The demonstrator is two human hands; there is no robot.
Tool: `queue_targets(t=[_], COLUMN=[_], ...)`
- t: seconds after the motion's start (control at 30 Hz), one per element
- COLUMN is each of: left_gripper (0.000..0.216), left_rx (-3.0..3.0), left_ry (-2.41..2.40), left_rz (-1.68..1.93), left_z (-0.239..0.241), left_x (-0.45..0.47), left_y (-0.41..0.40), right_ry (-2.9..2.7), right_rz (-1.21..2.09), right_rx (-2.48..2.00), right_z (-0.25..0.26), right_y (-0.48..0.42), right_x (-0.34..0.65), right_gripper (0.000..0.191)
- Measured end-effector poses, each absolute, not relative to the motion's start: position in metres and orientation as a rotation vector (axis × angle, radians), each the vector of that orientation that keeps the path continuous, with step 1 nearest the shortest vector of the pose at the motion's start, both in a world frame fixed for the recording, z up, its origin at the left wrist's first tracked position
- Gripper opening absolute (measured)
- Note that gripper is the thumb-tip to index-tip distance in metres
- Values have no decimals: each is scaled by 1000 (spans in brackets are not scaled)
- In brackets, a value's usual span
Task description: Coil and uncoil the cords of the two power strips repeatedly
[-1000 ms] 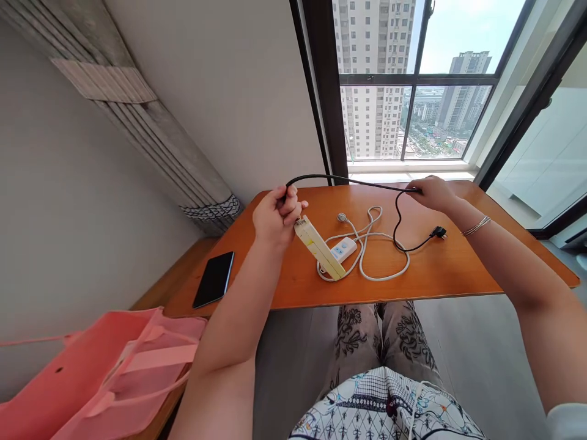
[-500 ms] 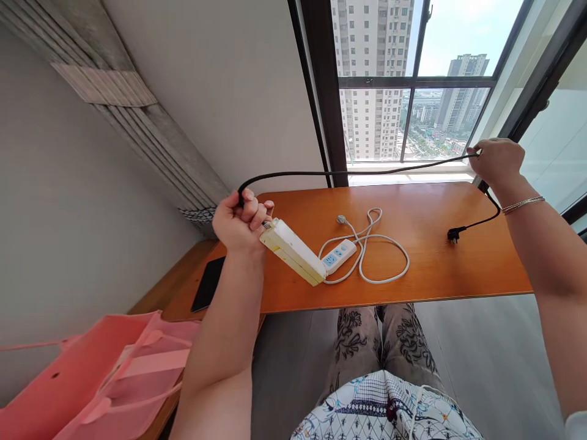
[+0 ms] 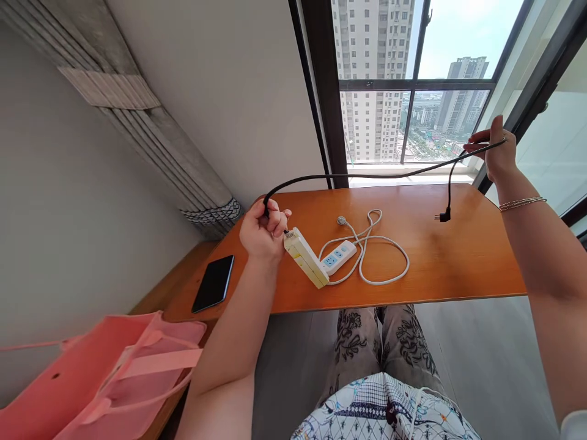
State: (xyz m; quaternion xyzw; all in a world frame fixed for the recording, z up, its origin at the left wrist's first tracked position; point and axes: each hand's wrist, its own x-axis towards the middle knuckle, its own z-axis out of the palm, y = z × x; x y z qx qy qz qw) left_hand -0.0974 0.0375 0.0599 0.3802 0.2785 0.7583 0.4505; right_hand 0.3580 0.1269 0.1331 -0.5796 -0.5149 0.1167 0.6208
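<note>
A black power cord (image 3: 348,176) stretches above the table between my hands. Near its left end, my left hand (image 3: 263,230) is closed round it. Below those fingers hangs a yellowed power strip (image 3: 306,258), tilted, its lower end by a white power strip (image 3: 338,257) on the table. My right hand (image 3: 498,150), raised before the window with its thumb up, has the cord looped back across it. From there the cord's end drops, and its black plug (image 3: 444,215) hangs above the table. The white strip's own cord (image 3: 386,282) lies in loops, with a grey plug (image 3: 342,220).
The wooden table (image 3: 468,263) stands against the window. A black tablet or phone (image 3: 213,283) lies on its left part. At the lower left is a pink bag (image 3: 110,379) with straps. A grey curtain (image 3: 174,146) hangs beyond the left end.
My left hand has moved right with the yellowed strip, uncovering the black device. My right hand has risen and turned thumb up, bending the cord back; its plug has lifted and shifted left.
</note>
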Motion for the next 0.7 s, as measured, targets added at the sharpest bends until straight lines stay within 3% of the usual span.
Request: queue_targets(t=[0.2, 0.37, 0.43, 0.57, 0.7], left_gripper=[36, 30, 30, 33, 39], left_rx=[952, 1102, 1169, 1291, 1324], left_ry=[620, 616, 606, 534, 548], left_rz=[1847, 1762, 1703, 1534, 1373], left_z=[55, 50, 49, 47, 45], left_x=[-98, -92, -87, -72, -51], left_y=[37, 36, 35, 29, 19], right_ry=[-1337, -2029, -2373, -2677, -2838], right_rz=[111, -76, -15, 106, 433], right_rx=[-1371, -1762, -1886, -2167, -2013], right_z=[86, 32, 17, -5, -6], right_y=[126, 113, 106, 87, 64], right_x=[373, 389, 386, 360, 322], right_gripper=[24, 21, 32, 78, 115])
